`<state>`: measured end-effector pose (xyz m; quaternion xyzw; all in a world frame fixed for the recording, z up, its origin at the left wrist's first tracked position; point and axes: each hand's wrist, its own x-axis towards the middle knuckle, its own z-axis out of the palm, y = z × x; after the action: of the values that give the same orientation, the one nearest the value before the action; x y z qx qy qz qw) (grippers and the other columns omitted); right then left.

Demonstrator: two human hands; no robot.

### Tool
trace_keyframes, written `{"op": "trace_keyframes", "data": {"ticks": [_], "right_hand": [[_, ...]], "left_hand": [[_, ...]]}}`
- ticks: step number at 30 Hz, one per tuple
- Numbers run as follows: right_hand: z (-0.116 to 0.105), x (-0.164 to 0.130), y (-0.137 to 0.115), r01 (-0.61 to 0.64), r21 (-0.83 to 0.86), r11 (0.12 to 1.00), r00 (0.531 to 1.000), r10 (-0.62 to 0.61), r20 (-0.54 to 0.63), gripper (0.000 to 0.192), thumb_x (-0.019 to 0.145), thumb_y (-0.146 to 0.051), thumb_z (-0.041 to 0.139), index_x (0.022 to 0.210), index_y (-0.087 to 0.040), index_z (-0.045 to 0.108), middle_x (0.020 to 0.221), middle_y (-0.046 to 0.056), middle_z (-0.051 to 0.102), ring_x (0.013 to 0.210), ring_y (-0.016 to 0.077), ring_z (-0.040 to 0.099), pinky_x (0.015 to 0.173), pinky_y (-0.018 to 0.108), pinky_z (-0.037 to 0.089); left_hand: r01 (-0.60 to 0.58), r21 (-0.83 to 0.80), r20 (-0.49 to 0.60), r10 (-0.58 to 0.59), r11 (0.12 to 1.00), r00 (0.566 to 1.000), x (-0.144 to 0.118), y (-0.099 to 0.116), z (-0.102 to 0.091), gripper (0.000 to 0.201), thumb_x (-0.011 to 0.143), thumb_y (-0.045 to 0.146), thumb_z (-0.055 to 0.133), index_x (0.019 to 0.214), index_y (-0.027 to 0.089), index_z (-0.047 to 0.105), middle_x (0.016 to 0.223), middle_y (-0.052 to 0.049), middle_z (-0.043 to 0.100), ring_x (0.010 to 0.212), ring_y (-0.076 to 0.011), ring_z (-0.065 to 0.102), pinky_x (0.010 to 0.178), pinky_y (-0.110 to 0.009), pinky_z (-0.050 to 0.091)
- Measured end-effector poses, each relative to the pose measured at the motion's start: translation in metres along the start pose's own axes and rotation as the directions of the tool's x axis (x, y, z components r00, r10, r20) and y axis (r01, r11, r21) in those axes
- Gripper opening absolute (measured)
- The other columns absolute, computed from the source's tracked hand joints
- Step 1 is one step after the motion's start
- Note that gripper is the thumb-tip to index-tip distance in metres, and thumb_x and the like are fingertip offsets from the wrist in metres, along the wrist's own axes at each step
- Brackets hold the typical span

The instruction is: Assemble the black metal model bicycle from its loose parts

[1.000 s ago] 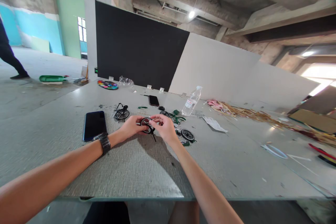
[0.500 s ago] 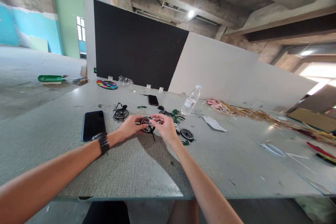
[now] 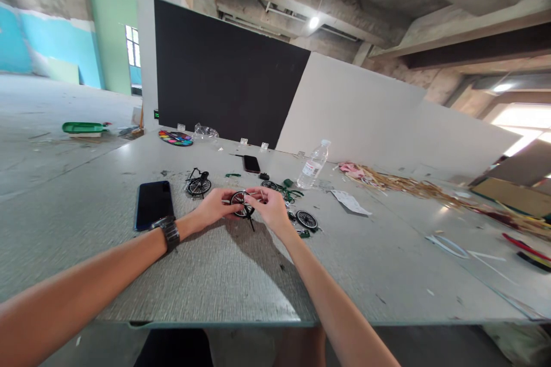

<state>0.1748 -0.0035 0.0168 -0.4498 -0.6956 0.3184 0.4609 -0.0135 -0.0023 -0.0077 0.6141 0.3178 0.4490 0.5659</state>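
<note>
Gripping the near part of a miniature spoked wheel [image 3: 241,205], the left hand [image 3: 216,205] is closed on its left side, thumb across the spokes. The right hand [image 3: 272,206] is closed on the wheel's right side with thumb and bent fingers; whether it also pinches a smaller part cannot be told. The wheel is held between both hands, just above the table [image 3: 206,281], with a thin black rod [image 3: 252,226] projecting below it towards the wearer. A dark wristwatch [image 3: 170,232] is on the left wrist. Beside that wrist lies a large smartphone [image 3: 154,203], screen dark; beyond it, a black miniature bicycle section [image 3: 198,183] with a wheel attached. Past the right hand lie a green miniature bicycle frame [image 3: 291,193] and a loose spoked wheel [image 3: 307,219], near one another. A small green part [image 3: 233,175] lies beyond the hands, with a smaller phone [image 3: 251,164] farther back. Also noted: a clear plastic bottle [image 3: 315,166], upright; a printed paper sheet [image 3: 349,202] to its right; and a paint palette [image 3: 175,137] by the black panel [image 3: 228,74].
</note>
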Motion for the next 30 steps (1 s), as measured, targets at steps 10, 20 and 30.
{"op": "trace_keyframes", "data": {"ticks": [10,20,30], "right_hand": [[-0.0003,-0.0006,-0.0016,0.010,-0.014,1.000,1.000,-0.010,-0.010,0.031,0.078,-0.037,0.075,0.100,-0.015,0.074,0.087,0.009,0.077,0.079,0.0209,0.070,0.072,0.031,0.052],[0.0000,-0.0002,-0.0001,0.019,-0.040,0.999,1.000,-0.019,0.002,0.030,0.079,-0.036,0.073,0.101,-0.015,0.074,0.090,0.009,0.077,0.082,0.0214,0.071,0.073,0.032,0.050],[0.0006,-0.0001,-0.0022,0.011,-0.033,0.999,1.000,-0.011,0.012,0.029,0.080,-0.033,0.073,0.103,-0.015,0.074,0.088,0.008,0.078,0.080,0.0211,0.071,0.073,0.032,0.050]], "left_hand": [[0.009,-0.005,-0.012,-0.009,1.000,1.000,0.0009,-0.0021,-0.0003,0.036,0.072,0.034,0.081,0.102,0.015,0.075,0.096,-0.006,0.073,0.088,-0.0215,0.068,0.081,-0.043,0.062],[-0.006,0.028,-0.010,0.006,1.000,1.000,0.0013,-0.0026,-0.0008,0.037,0.073,0.036,0.080,0.104,0.015,0.075,0.097,-0.007,0.072,0.088,-0.0223,0.068,0.078,-0.043,0.062],[0.007,0.002,-0.019,-0.007,1.000,1.000,0.0007,-0.0025,-0.0002,0.038,0.072,0.035,0.081,0.104,0.015,0.074,0.100,-0.008,0.072,0.089,-0.0221,0.068,0.079,-0.043,0.062]]}}
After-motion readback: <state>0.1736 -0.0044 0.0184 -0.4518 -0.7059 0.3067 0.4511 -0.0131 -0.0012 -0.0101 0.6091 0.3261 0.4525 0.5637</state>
